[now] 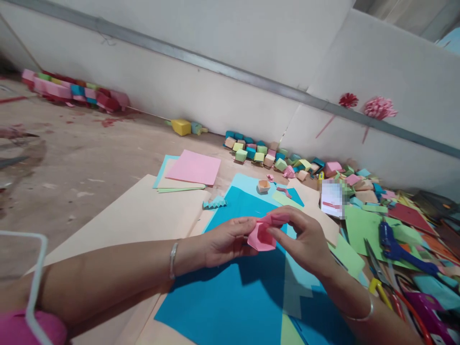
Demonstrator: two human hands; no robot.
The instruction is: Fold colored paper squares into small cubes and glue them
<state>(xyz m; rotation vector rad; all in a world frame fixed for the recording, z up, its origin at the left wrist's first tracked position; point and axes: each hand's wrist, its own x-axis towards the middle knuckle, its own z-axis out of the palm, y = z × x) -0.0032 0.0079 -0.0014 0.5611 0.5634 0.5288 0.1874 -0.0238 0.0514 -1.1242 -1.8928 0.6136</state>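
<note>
Both my hands pinch one small folded piece of pink paper (261,235) above a large blue sheet (233,297). My left hand (226,241) grips its left side, fingers closed on the fold, a silver bangle on the wrist. From the right, my right hand (305,239) holds the paper's upper edge between thumb and fingers. The paper is partly folded into a boxy shape.
Cream sheets (143,215) lie under the blue one, and a stack of pink and pale sheets (192,167) sits further back. Several small folded paper boxes (258,153) line the wall. Scissors (377,273), a blue glue gun (395,247) and coloured paper crowd the right side.
</note>
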